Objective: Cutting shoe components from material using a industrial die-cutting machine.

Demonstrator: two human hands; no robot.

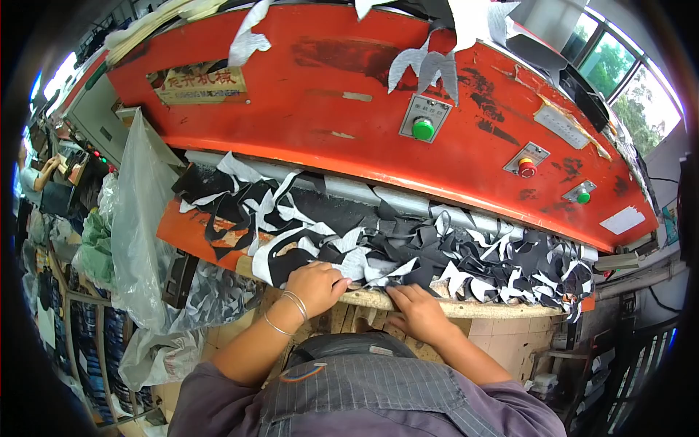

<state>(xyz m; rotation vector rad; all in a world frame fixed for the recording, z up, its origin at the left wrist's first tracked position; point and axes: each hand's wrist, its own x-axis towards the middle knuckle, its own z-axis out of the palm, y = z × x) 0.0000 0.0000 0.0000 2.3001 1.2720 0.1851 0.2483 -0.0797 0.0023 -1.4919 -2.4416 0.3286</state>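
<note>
A tangled heap of black and white cut scraps point(426, 244), thin and sheet-like, covers the long bed in front of me. My left hand point(313, 288), with bangles at the wrist, rests at the near edge of the heap. Its fingers are curled among black and white pieces, and what they hold is hidden. Further right, my right hand point(422, 315) grips the worn pale board edge point(473, 309) along the front of the bed. Its fingertips lie on top beside the scraps, with the thumb lower down.
Behind the bed rises a red machine beam point(313, 95) with a green button point(422, 129), a red button point(526, 167) and more scraps hanging over its top. A clear plastic sheet point(138, 233) hangs at left. Another person point(40, 178) works at far left.
</note>
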